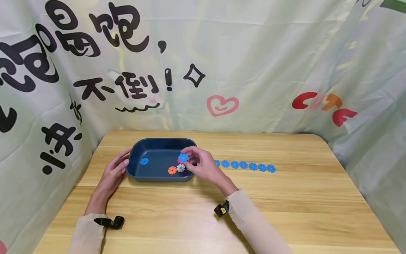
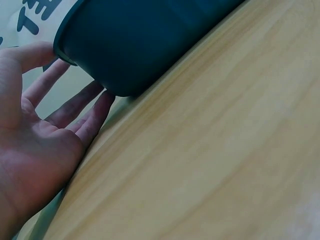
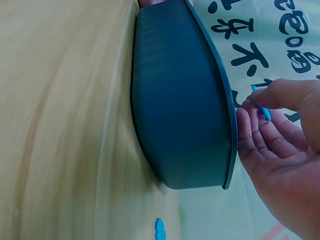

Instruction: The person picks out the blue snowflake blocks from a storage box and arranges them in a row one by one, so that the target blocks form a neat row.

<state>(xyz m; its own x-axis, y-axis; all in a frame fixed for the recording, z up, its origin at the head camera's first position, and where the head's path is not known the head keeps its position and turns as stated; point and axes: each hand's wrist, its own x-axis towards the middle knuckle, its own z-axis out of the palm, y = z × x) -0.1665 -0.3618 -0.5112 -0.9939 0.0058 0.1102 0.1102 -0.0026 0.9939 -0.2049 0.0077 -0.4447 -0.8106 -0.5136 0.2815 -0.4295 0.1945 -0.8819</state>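
Note:
My right hand [image 1: 204, 165] pinches a blue snowflake disc [image 1: 183, 157] between thumb and fingertips, over the right end of a dark blue tray [image 1: 161, 179]. The right wrist view shows this blue disc edge-on, with the hand [image 3: 280, 140] just beyond the rim. Inside the tray lie an orange disc [image 1: 172, 170], a white disc [image 1: 180, 168], partly hidden purple and pink ones, and another blue disc [image 1: 144, 161] at the left. Against the tray's left end rests my left hand [image 1: 113, 173]; its fingers are extended along the outer wall in the left wrist view.
A row of several blue discs [image 1: 243, 164] runs rightward from the tray across the wooden table [image 1: 285, 211]. Behind the table hangs a pale printed cloth [image 1: 253, 70], which also flanks both sides.

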